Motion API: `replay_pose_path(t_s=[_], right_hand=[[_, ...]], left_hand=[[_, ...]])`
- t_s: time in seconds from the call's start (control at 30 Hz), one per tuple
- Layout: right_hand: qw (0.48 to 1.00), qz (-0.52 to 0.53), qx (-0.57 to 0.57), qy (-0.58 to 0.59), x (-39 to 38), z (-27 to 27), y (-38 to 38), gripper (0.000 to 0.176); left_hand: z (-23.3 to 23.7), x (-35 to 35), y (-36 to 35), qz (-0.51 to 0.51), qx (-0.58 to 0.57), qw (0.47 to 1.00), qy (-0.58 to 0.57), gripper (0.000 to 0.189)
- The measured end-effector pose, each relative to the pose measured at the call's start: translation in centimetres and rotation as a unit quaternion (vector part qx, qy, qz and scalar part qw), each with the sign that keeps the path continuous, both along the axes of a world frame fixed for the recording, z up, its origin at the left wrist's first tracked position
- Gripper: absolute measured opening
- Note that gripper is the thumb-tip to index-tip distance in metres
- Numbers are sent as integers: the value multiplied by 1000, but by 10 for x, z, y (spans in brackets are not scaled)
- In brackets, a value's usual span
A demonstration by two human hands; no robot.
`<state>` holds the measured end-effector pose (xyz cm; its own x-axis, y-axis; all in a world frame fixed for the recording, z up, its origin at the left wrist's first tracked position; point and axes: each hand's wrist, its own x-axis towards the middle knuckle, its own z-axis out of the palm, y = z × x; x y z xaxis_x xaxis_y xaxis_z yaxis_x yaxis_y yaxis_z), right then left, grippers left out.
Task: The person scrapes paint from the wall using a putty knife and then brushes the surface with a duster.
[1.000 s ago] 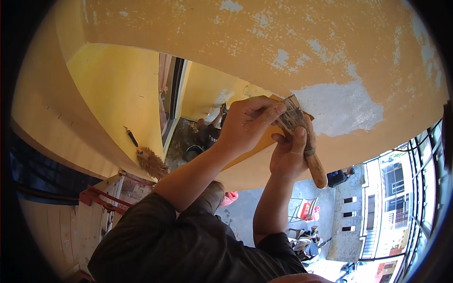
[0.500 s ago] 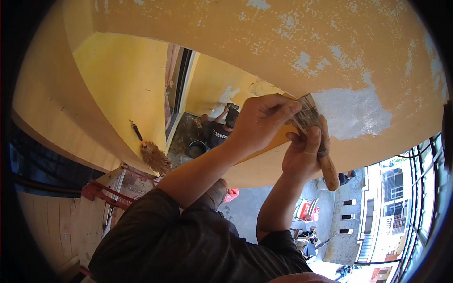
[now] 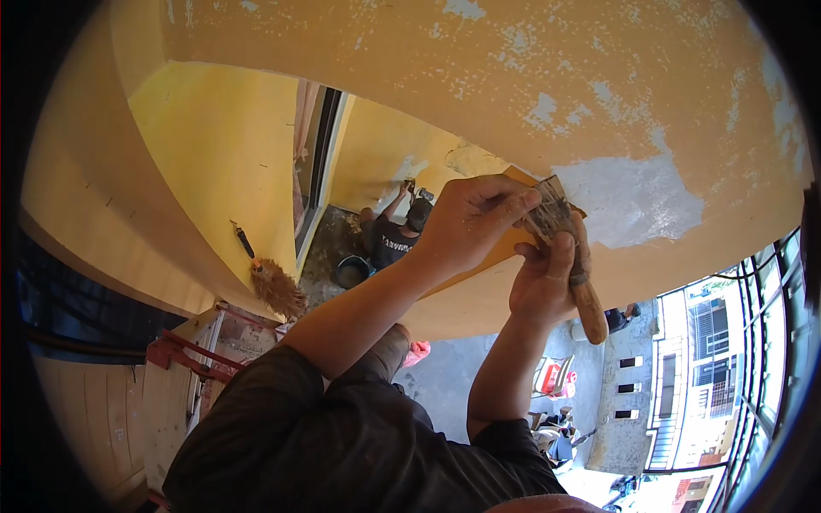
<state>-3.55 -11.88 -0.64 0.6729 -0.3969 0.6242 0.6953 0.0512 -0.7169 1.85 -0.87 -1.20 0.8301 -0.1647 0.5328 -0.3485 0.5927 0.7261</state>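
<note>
My right hand (image 3: pixel 543 286) is wrapped round a scraper (image 3: pixel 588 303), with the thumb lying on its front. Its worn wooden handle points down and right, and its dirty, residue-streaked blade (image 3: pixel 548 203) is tilted upward. From the left, my left hand (image 3: pixel 479 218) reaches across with thumb and fingers pinched at the blade's edge. Whether a bit of residue is between those fingertips cannot be made out. Directly behind the tool is an orange-painted wall (image 3: pixel 385 51) with a large whitish bare patch (image 3: pixel 637 197) and scattered flaked spots.
Below, a person in a dark shirt (image 3: pixel 393 239) crouches by a yellow wall, near a dark bucket (image 3: pixel 351 271). A brown-bristled brush (image 3: pixel 278 289) lies at left, above a red metal frame (image 3: pixel 184 352). Red and white items (image 3: pixel 554 376) stand on the floor at lower right.
The scraper and both hands have shifted very slightly left. My left hand keeps its pinch at the blade. Below, the crouching person's arm has moved up toward the wall.
</note>
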Motion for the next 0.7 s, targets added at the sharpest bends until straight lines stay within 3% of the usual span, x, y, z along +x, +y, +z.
replay_pose_path(t_s=[0.7], right_hand=[[1000, 6, 12, 29, 0, 4, 0, 32]], left_hand=[[-2, 1, -3, 8, -16, 1000, -5, 28]])
